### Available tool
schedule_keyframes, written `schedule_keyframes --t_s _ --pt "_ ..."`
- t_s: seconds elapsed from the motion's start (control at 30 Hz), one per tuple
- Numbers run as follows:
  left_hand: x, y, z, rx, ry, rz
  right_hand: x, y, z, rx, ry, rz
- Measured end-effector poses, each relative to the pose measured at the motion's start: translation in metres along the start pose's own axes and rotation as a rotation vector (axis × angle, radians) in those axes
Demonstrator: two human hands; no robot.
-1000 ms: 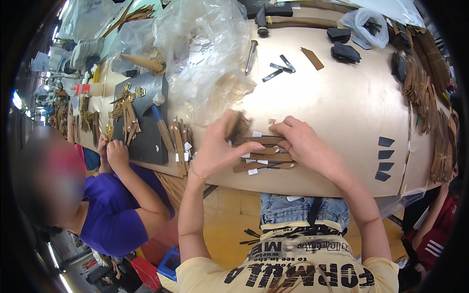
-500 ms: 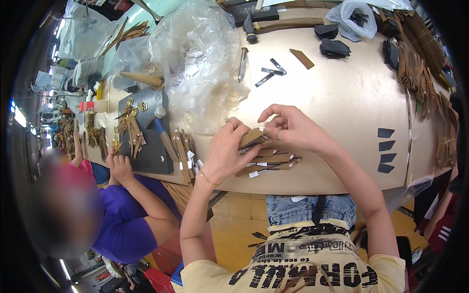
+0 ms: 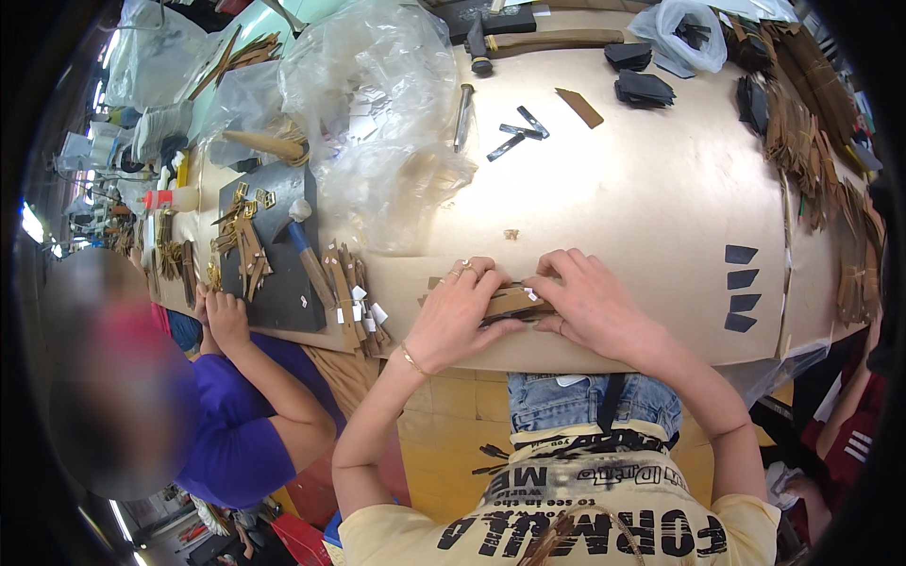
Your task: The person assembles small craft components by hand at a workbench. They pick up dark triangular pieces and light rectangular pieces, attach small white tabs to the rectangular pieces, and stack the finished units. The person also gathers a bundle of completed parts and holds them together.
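Pinched between both hands, left hand (image 3: 462, 316) and right hand (image 3: 590, 304) each closed on the small stack of flat brown leather strips (image 3: 508, 304) near the tan surface (image 3: 623, 208) edge: best squared up with even fingertip pressure.

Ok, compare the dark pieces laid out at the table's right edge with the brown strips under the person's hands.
The dark pieces are near-black, short and lie apart in a neat column, untouched. The brown strips are tan, longer and bunched together, pressed between the left hand and right hand. Both lie flat on the same table.
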State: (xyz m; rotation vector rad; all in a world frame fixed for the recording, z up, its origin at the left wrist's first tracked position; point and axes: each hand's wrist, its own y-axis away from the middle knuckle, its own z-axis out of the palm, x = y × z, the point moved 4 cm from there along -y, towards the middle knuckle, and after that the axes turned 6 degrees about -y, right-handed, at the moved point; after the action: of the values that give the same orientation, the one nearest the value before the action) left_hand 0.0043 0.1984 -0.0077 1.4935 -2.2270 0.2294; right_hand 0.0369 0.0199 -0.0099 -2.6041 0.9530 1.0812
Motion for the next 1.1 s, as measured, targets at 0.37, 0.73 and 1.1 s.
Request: schedule_keyframes --t_s 0.37,0.73,1.1 --pt "-0.002 0.009 0.022 0.099 -0.103 0.033 0.018 0.019 0.012 0.254 0.101 -0.254" --pt "0.002 0.007 0.026 0.148 -0.108 0.031 0.028 0.012 0.010 0.376 0.085 -0.429" --pt "-0.004 -0.003 0.018 0.240 0.086 0.017 0.024 -0.011 -0.016 0.381 -0.180 -0.414"
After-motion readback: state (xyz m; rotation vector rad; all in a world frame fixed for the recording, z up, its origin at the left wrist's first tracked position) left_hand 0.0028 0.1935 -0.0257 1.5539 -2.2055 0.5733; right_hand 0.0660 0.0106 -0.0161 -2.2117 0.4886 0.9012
